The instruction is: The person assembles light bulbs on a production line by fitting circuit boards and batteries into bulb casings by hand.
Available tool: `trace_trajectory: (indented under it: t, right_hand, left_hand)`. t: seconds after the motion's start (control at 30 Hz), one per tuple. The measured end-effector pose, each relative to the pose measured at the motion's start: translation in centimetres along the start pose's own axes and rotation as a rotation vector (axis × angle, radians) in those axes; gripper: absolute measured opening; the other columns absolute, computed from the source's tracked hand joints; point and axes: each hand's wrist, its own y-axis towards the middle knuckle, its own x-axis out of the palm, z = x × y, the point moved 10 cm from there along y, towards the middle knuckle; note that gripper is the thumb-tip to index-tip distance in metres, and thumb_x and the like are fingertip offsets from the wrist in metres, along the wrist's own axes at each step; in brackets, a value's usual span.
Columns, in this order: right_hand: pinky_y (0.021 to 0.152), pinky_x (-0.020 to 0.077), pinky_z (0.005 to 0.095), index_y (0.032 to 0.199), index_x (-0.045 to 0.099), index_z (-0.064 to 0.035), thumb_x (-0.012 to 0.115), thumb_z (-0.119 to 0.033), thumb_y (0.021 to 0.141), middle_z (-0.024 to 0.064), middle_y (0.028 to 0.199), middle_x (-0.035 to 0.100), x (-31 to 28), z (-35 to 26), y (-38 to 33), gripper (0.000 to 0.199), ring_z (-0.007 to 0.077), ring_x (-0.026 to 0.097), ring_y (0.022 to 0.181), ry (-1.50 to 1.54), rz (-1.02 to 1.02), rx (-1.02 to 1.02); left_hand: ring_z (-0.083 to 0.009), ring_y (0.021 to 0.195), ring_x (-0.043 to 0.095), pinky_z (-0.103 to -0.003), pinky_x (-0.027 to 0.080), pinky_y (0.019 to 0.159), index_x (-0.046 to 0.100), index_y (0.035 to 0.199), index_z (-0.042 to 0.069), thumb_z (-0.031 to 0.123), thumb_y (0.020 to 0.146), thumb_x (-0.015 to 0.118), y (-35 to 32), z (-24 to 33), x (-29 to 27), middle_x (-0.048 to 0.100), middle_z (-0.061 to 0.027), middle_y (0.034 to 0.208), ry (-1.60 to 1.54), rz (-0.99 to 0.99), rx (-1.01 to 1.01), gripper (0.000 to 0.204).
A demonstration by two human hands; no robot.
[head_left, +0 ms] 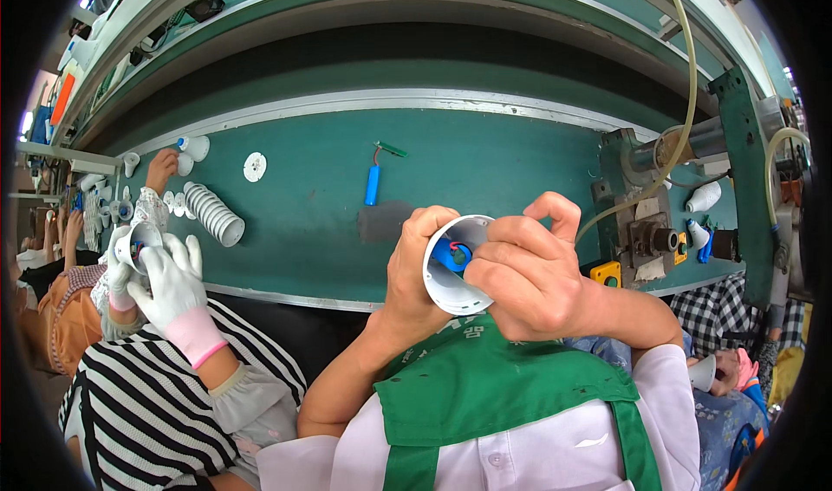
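My left hand (411, 261) grips a white cup-shaped lamp housing (452, 288) from its left side, its open mouth tilted up toward me. Inside the housing sits a blue cylindrical part (445, 255) with a bit of red wire. At the housing's right rim is my right hand (533, 270), thumb and fingers curled together at the opening. Whatever its fingertips pinch is hidden behind the fingers. Beyond my hands, a blue battery cell (372, 185) lies on the green bench, joined by wires to a narrow green circuit board (392, 149).
On the left lie a white round disc (255, 167) and a nested row of white housings (212, 214). Beside me a co-worker's gloved hands (173, 274) hold another housing. A press machine (646, 179) with a hose (691, 75) and yellow button box (607, 273) stands at right.
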Motion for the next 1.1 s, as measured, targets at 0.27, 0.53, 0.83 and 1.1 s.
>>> trace_trajectory:
  t: [0.27,0.53,0.83,1.1]
  right_hand:
    - [0.078,0.0300,0.0423,0.074,0.056,-0.0039,0.062,-0.002,0.057,0.0050,0.071,0.060,-0.4,1.2,0.5,0.018,0.0182,0.056,0.073,0.132,-0.121,0.112]
    - [0.077,0.0312,0.0428,0.078,0.061,-0.0073,0.071,-0.005,0.061,0.0009,0.069,0.060,-0.1,1.8,-0.1,0.020,0.0167,0.056,0.068,0.103,-0.178,0.076]
    - [0.075,0.0331,0.0417,0.072,0.060,-0.0055,0.063,0.000,0.052,0.0024,0.062,0.056,-0.8,1.7,-0.2,0.020,0.0159,0.054,0.064,0.128,-0.043,0.070]
    - [0.073,0.0313,0.0400,0.071,0.062,-0.0079,0.061,-0.001,0.049,0.0014,0.065,0.060,-1.4,0.9,-0.4,0.022,0.0146,0.056,0.063,0.098,0.012,0.009]
  left_hand:
    - [-0.0266,0.080,0.054,-0.033,0.045,0.067,0.044,0.105,0.000,0.002,0.058,0.075,0.5,0.7,-0.3,0.053,-0.0139,0.094,0.114,0.026,0.132,0.056]
    - [-0.0198,0.088,0.053,-0.029,0.044,0.075,0.040,0.108,0.001,0.007,0.062,0.078,0.4,0.4,0.2,0.051,-0.0120,0.101,0.195,-0.055,0.141,0.061]
    - [-0.0259,0.077,0.053,-0.033,0.044,0.065,0.044,0.104,0.001,0.003,0.056,0.077,0.7,1.2,0.0,0.053,-0.0136,0.093,0.127,0.019,0.155,0.059]
    - [-0.0257,0.077,0.054,-0.033,0.044,0.066,0.045,0.102,0.002,0.000,0.057,0.073,0.4,1.3,0.1,0.054,-0.0119,0.090,0.149,-0.027,0.203,0.054]
